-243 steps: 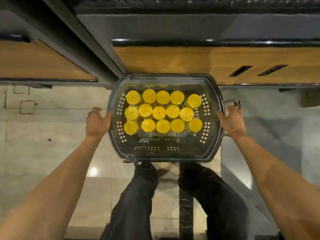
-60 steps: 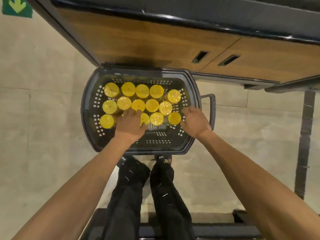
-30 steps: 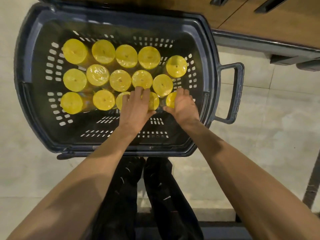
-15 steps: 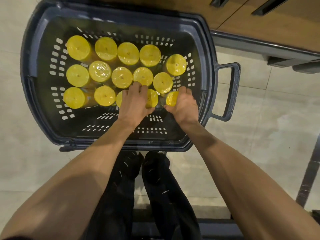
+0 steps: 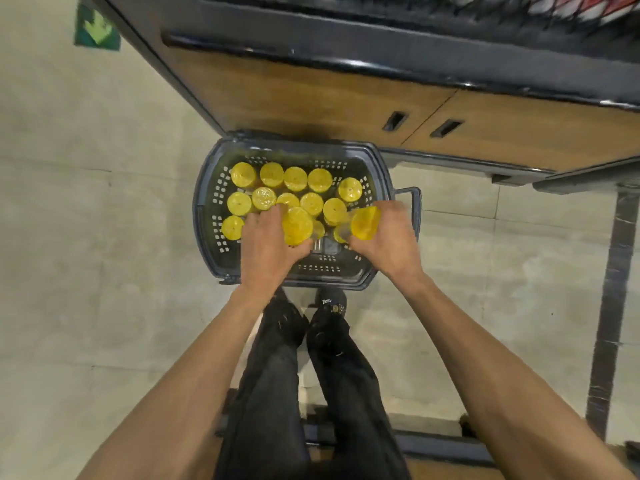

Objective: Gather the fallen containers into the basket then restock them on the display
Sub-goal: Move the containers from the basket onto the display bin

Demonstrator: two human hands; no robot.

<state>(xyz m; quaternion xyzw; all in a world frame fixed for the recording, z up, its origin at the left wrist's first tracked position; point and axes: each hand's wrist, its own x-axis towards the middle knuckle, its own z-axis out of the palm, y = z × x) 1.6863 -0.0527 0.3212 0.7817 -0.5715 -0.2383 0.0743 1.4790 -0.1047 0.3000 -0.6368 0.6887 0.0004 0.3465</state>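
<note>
A dark grey plastic basket (image 5: 204,206) stands on the floor against the display cabinet, with several yellow-lidded containers (image 5: 295,178) upright inside. My left hand (image 5: 268,247) grips one yellow-lidded container (image 5: 296,226), raised above the front row. My right hand (image 5: 389,242) grips another yellow-lidded container (image 5: 363,223), lifted and tilted over the basket's right side. Both lifted containers look larger than those still in the basket.
The wood-fronted display cabinet (image 5: 311,95) with two slot handles and a dark upper ledge (image 5: 381,32) rises behind the basket. A dark post (image 5: 613,289) stands at the right. My legs and shoes (image 5: 329,303) are just before the basket on the tiled floor.
Both hands have lifted a container each out of the front row. The camera has risen, so the basket looks smaller and the cabinet's upper ledge shows.
</note>
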